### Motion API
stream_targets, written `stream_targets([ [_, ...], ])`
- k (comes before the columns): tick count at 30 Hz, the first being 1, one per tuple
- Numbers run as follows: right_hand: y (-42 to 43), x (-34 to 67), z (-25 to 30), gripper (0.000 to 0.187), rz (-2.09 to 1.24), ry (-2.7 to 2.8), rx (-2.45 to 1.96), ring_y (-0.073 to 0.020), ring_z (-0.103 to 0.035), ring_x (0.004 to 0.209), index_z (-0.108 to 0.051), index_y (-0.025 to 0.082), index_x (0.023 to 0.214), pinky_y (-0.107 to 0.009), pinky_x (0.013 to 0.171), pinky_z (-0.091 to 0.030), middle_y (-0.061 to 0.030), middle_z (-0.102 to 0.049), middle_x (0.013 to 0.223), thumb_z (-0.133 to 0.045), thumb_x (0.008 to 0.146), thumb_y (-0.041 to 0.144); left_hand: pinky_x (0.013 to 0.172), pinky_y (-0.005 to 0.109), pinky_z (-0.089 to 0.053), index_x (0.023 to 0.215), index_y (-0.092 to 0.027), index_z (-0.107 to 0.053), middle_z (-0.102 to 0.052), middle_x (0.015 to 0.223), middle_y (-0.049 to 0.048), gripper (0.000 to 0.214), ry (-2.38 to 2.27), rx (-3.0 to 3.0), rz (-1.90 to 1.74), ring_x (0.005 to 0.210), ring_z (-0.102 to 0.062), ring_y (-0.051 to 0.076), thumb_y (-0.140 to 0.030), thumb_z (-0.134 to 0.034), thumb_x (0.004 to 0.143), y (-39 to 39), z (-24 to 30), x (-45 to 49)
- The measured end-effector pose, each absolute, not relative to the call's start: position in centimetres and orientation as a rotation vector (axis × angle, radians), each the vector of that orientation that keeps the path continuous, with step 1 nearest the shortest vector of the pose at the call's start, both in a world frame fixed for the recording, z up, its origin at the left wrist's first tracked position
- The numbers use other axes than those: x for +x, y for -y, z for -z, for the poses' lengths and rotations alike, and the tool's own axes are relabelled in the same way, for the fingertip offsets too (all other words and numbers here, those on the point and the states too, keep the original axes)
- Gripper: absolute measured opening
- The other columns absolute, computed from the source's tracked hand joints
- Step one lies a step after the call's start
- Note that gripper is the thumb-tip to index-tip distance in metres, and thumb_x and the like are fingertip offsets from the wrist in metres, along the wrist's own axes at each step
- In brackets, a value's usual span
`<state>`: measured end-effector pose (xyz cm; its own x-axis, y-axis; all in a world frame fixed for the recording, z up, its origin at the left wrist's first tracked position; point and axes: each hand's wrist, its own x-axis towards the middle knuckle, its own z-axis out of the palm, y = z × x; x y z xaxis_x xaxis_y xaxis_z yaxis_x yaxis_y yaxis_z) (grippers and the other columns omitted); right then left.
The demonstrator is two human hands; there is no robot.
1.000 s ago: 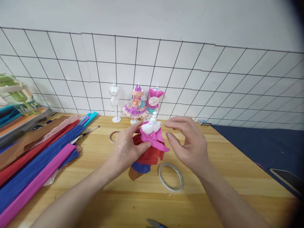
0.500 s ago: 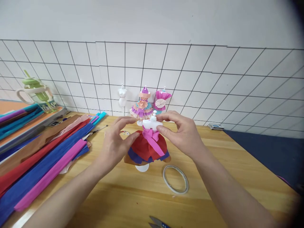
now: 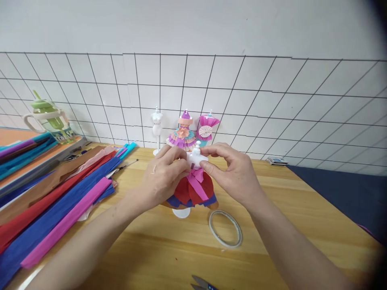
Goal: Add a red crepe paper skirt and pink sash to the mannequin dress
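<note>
A small white dress form (image 3: 198,158) stands in front of me on its round white base (image 3: 181,212). It wears a skirt of red (image 3: 203,186), blue and brown layers, with a pink bow (image 3: 196,182) at the waist. My right hand (image 3: 234,171) grips the shoulder on its right side between thumb and fingers. On the other side, my left hand (image 3: 166,173) is closed in a pinch against the upper body. What its fingertips hold, if anything, is hidden. A small dark mark shows on the white chest beside those fingertips.
A roll of tape (image 3: 225,228) lies right of the base, and snips (image 3: 203,282) at the near edge. Coloured crepe paper strips (image 3: 66,223) cover the left side. Behind stand a bare form (image 3: 157,128), two dressed ones (image 3: 181,139) and a green-lidded bottle (image 3: 50,121).
My left hand has moved right and up from beside the skirt, and its spread fingers have closed against the form's upper body. My right hand keeps its grip.
</note>
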<state>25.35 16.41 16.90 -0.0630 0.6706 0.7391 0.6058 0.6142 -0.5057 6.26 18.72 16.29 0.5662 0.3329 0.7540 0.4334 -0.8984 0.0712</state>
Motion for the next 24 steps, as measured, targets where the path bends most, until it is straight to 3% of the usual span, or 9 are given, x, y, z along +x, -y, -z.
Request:
stream_targets([
  [9, -16.2, 25.5, -17.2, 0.016, -0.048, 1.778, -1.056, -0.0222, -0.065, 0.085, -0.066, 0.024, 0.091, -0.043, 0.078, -0.054, -0.0027, -0.070, 0.088, -0.060, 0.078, 0.016, 0.074, 0.032, -0.047, 0.099, -0.019, -0.063, -0.060, 0.094, 0.0070, 0.017, 0.614, -2.672, 1.210, 0.086, -0.053, 0.018, -0.014, -0.049, 0.092, -19.1, -16.7, 5.8],
  [16, -15.0, 26.4, -17.0, 0.027, 0.225, 1.987, -0.895, -0.0264, -0.060, 0.104, -0.060, 0.025, 0.103, -0.048, 0.085, -0.051, -0.0085, -0.065, 0.111, -0.058, 0.082, 0.008, 0.075, 0.033, -0.048, 0.084, -0.017, -0.063, -0.061, 0.099, 0.0087, 0.015, 0.588, -2.594, 1.163, 0.087, -0.053, 0.018, -0.014, -0.050, 0.091, -19.8, -16.6, 5.4],
  [19, -14.9, 26.1, -16.9, 0.024, 0.311, 2.076, -0.835, -0.0305, -0.051, 0.118, -0.061, 0.022, 0.099, -0.052, 0.090, -0.048, -0.0135, -0.053, 0.130, -0.058, 0.081, 0.006, 0.086, 0.039, -0.048, 0.084, -0.017, -0.063, -0.058, 0.121, 0.0119, 0.016, 0.584, -2.631, 1.159, 0.103, -0.054, 0.022, -0.012, -0.050, 0.091, -20.0, -16.7, 5.3],
  [22, -15.1, 25.6, -16.8, 0.020, 0.379, 2.114, -0.831, -0.0342, -0.045, 0.125, -0.063, 0.021, 0.094, -0.056, 0.093, -0.047, -0.0153, -0.047, 0.136, -0.058, 0.081, 0.007, 0.104, 0.046, -0.041, 0.088, -0.018, -0.063, -0.045, 0.142, 0.0115, 0.017, 0.517, -2.715, 1.182, 0.130, -0.042, 0.025, -0.010, -0.049, 0.090, -20.5, -16.8, 5.2],
  [24, -15.3, 25.2, -16.8, 0.017, 0.419, 2.114, -0.823, -0.0347, -0.044, 0.126, -0.063, 0.021, 0.091, -0.058, 0.094, -0.045, -0.0149, -0.047, 0.136, -0.059, 0.081, 0.007, 0.108, 0.047, -0.038, 0.090, -0.018, -0.064, -0.041, 0.147, 0.0121, 0.018, 0.480, -2.802, 1.178, 0.136, -0.038, 0.025, -0.009, -0.048, 0.090, -20.9, -16.8, 5.1],
])
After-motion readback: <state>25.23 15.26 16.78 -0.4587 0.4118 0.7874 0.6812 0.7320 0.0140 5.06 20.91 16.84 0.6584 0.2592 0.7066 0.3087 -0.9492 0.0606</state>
